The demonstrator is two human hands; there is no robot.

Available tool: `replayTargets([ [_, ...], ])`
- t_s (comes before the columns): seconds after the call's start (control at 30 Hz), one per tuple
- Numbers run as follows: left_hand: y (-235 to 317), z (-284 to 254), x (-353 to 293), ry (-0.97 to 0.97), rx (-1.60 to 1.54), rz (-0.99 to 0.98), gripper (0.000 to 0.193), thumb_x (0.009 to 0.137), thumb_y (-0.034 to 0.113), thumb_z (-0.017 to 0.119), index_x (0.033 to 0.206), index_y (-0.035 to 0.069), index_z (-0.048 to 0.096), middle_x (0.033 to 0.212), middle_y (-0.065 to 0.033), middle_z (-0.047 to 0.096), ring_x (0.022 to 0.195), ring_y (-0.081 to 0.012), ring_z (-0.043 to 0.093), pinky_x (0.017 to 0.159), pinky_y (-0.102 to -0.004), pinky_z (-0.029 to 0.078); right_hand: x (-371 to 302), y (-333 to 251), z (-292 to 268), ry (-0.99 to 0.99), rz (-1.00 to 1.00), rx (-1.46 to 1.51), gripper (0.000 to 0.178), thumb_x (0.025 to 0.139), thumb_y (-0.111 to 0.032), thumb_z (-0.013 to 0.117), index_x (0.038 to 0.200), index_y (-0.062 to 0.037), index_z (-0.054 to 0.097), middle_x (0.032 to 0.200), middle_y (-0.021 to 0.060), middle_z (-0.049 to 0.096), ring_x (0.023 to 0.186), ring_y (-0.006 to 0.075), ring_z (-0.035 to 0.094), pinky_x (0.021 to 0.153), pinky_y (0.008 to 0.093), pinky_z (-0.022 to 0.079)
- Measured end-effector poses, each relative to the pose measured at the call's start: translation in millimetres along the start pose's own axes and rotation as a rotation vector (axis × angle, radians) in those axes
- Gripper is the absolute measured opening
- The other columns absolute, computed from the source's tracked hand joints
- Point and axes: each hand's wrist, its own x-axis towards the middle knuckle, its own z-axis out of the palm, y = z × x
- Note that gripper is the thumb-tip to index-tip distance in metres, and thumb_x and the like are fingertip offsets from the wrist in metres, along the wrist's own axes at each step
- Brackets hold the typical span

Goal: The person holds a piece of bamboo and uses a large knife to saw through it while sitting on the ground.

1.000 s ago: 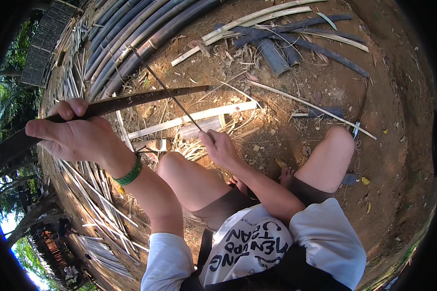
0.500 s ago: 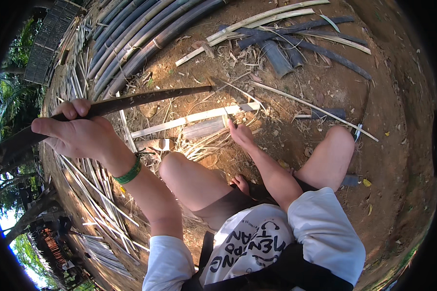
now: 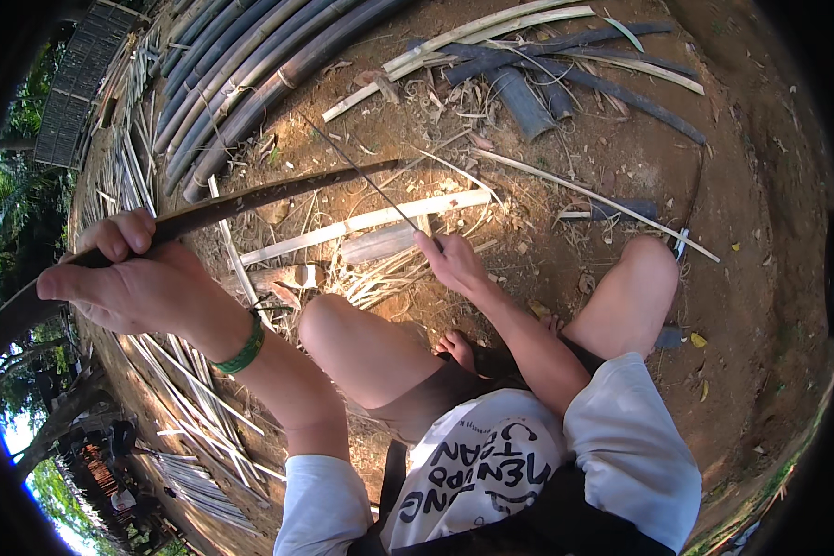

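My left hand (image 3: 134,273) is raised at the left, with thumb and fingers around a long dark bamboo strip (image 3: 269,193). The strip slants up to the right, its far tip over the ground near the middle. In front of my knees, my right hand (image 3: 454,262) is closed on the handle of a long-bladed knife. The thin dark blade (image 3: 357,173), seen nearly edge-on, points up and left and crosses the strip in this view. Just beyond that hand lie a pale split bamboo slat (image 3: 361,226) and a short grey bamboo piece (image 3: 377,245).
Whole bamboo poles (image 3: 241,88) lie stacked at the far left. Dark split bamboo pieces (image 3: 524,102) and pale slats are piled at the far right. Many thin strips (image 3: 195,389) lie left of my legs. Shavings (image 3: 380,283) cover the ground between my knees.
The knife's blade has swung up and left, now showing as a long dark line. My left hand and the bamboo strip have shifted slightly left and down.
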Motion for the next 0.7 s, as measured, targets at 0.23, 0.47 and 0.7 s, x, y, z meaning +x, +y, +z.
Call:
replayTargets([
  [0.23, 3.7, 9.0, -7.7, 0.016, 0.062, -0.016, 0.054, 0.09, 0.063, 0.048, 0.08, 0.012, 0.037, 0.056, -0.0018, 0.037, 0.044, -0.0115, 0.037, 0.041, -0.0243, 0.034, 24.4, 66.9, 8.6, -0.011, 0.3, -0.044, 0.077, 0.095, -0.064, 0.037, 0.066, 0.0028, 0.059, 0.058, 0.0156, 0.056, 0.057, 0.0291, 0.057, 0.06, 0.0472, 0.043],
  [0.47, 1.3, 2.5, -3.3, -0.022, 0.01, -0.032, 0.055, 0.09, 0.063, 0.048, 0.081, 0.01, 0.039, 0.057, -0.0023, 0.038, 0.046, -0.0115, 0.038, 0.043, -0.0236, 0.034, 5.2, 42.2, 17.9, 0.006, -0.01, 0.097, 0.068, 0.095, -0.059, 0.043, 0.07, 0.0019, 0.061, 0.058, 0.0147, 0.056, 0.056, 0.0277, 0.055, 0.059, 0.0445, 0.042],
  [0.7, -1.0, -13.5, -0.2, 0.007, 0.011, -0.049, 0.055, 0.092, 0.062, 0.046, 0.078, 0.009, 0.038, 0.057, -0.0024, 0.037, 0.046, -0.0116, 0.038, 0.043, -0.0243, 0.034, -6.2, -14.9, 10.7, 0.011, -0.135, -0.012, 0.069, 0.095, -0.06, 0.043, 0.07, 0.0009, 0.062, 0.053, 0.0125, 0.054, 0.05, 0.0287, 0.054, 0.053, 0.046, 0.042],
])
